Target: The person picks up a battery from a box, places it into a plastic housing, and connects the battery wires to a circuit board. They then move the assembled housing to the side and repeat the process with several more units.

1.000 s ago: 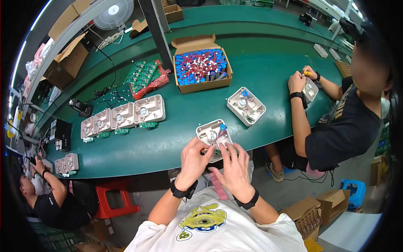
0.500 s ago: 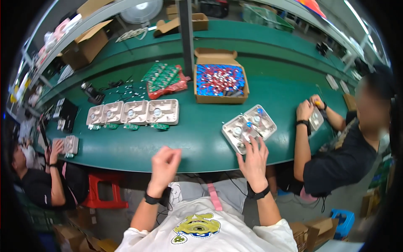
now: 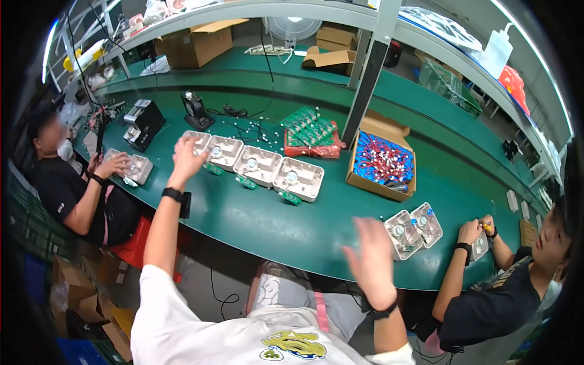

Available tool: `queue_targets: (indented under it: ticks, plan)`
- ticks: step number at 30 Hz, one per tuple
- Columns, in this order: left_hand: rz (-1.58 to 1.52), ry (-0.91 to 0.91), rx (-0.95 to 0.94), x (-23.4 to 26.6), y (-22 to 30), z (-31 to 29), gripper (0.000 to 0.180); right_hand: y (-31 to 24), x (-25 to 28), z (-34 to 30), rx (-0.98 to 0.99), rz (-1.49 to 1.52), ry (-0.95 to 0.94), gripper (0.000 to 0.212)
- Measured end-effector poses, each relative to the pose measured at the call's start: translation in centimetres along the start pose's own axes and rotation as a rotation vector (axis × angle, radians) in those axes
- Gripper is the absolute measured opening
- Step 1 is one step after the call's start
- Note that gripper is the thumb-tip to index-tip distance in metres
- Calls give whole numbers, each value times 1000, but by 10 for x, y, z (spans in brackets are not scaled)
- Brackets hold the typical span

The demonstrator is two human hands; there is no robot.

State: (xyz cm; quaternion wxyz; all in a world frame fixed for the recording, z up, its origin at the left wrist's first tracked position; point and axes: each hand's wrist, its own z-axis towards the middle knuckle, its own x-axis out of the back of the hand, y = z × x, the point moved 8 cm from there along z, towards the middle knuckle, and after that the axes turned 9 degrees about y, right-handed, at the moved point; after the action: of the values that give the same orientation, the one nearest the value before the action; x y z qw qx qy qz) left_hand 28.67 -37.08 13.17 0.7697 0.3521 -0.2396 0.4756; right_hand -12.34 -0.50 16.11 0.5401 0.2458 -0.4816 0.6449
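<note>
My left hand (image 3: pixel 190 157) reaches over the leftmost of several white plastic housings standing in a row, its fingers apart at that housing's near side; whether they touch it I cannot tell. Each housing, like this one (image 3: pixel 298 178), holds a round silvery part. Small green circuit boards (image 3: pixel 291 197) lie along the row's near side. My right hand (image 3: pixel 372 255), smeared by motion, hovers above the table's near edge with fingers stretched and thumb apart, holding nothing. Just right of it sit two housings (image 3: pixel 403 232) side by side, with blue bits in them.
A carton (image 3: pixel 383 193) of red-and-blue wired parts stands beside a metal post (image 3: pixel 367 79). Stacked green circuit boards (image 3: pixel 310 129) lie on red wrap. A black device (image 3: pixel 196 111) stands behind the row. Co-workers handle housings at both sides; a red stool (image 3: pixel 135 243) is at left.
My left hand has moved left and forward to the row of housings, its fingers opening. My right hand has come away from the two right-hand housings. The whole view has turned left.
</note>
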Motion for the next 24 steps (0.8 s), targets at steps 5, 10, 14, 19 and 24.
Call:
queue_targets:
  ticks: [5, 10, 14, 19, 24]
  plan:
    - [-27, -351, 80, -97, -75, 13, 67, -113, -119, 83, 281, -12, -129, 76]
    - [-85, -238, 108, -92, -43, -5, 63, -111, -192, 123, 256, -161, -145, 59]
    - [-189, -220, 67, -76, -16, -23, 60, -94, -185, 111, 264, -171, -78, 44]
    - [-248, -272, 88, -62, 45, -45, 56, -54, -147, 76, 196, -142, -22, 37]
    - [-290, -328, 22, -60, 99, -67, 54, -22, -103, 44, 162, -105, 99, 35]
